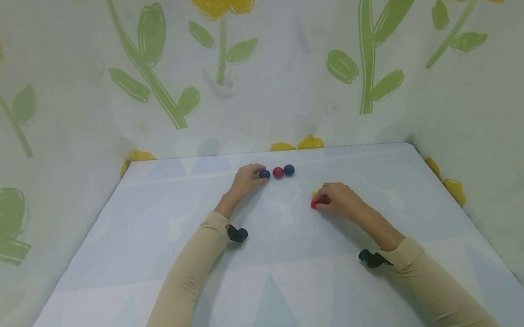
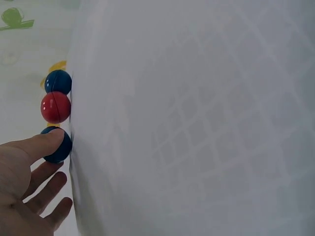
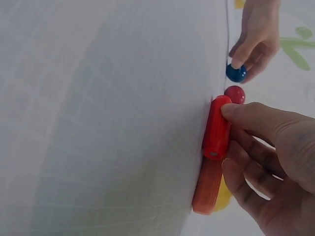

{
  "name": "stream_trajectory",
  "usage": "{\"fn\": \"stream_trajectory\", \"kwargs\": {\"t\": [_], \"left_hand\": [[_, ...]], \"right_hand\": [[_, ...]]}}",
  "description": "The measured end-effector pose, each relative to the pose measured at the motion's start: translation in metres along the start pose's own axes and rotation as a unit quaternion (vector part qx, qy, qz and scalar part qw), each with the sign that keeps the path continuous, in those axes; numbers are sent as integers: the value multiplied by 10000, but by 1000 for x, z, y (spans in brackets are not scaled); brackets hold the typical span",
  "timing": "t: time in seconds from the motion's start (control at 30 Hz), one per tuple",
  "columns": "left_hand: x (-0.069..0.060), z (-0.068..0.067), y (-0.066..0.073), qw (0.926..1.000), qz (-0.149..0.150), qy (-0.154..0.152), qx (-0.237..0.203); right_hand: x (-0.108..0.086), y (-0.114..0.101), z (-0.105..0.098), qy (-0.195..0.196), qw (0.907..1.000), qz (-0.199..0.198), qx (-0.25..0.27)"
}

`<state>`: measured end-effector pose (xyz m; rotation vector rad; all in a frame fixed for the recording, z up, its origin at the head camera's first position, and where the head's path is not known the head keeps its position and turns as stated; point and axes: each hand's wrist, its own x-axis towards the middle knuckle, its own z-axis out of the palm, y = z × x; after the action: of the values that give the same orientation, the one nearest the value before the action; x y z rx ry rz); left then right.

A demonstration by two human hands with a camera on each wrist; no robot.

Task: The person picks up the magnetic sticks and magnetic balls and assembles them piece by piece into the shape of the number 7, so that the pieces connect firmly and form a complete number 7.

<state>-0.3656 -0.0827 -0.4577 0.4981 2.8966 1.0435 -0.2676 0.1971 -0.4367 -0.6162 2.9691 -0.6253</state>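
Note:
At the far side of the table my left hand (image 1: pixel 246 179) pinches a dark blue ball (image 2: pixel 61 150) between thumb and fingers. To its right, a small gap away, sits a red ball (image 1: pixel 278 172), with a second blue ball (image 1: pixel 289 170) right beside it. Nearer and further right, my right hand (image 1: pixel 341 198) holds a short red cylinder (image 3: pixel 215 132), its thumb on one end and fingers behind. Next to that lie an orange cylinder (image 3: pixel 207 189) and a yellow piece (image 3: pixel 223 196), both partly hidden by the hand or the other pieces.
A pale patterned cloth covers the table (image 1: pixel 273 287). Fabric walls (image 1: pixel 282 78) with printed yellow flowers and green leaves stand behind it and on both sides. Each wrist carries a small black camera (image 1: pixel 237 233).

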Motion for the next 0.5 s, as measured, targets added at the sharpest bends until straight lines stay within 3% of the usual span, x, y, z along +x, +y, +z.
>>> {"fn": "stream_trajectory", "kwargs": {"t": [0.5], "left_hand": [[-3, -4, -8, 9997, 167, 42, -191]], "right_hand": [[-1, 2, 1, 81, 9999, -84, 51]]}}
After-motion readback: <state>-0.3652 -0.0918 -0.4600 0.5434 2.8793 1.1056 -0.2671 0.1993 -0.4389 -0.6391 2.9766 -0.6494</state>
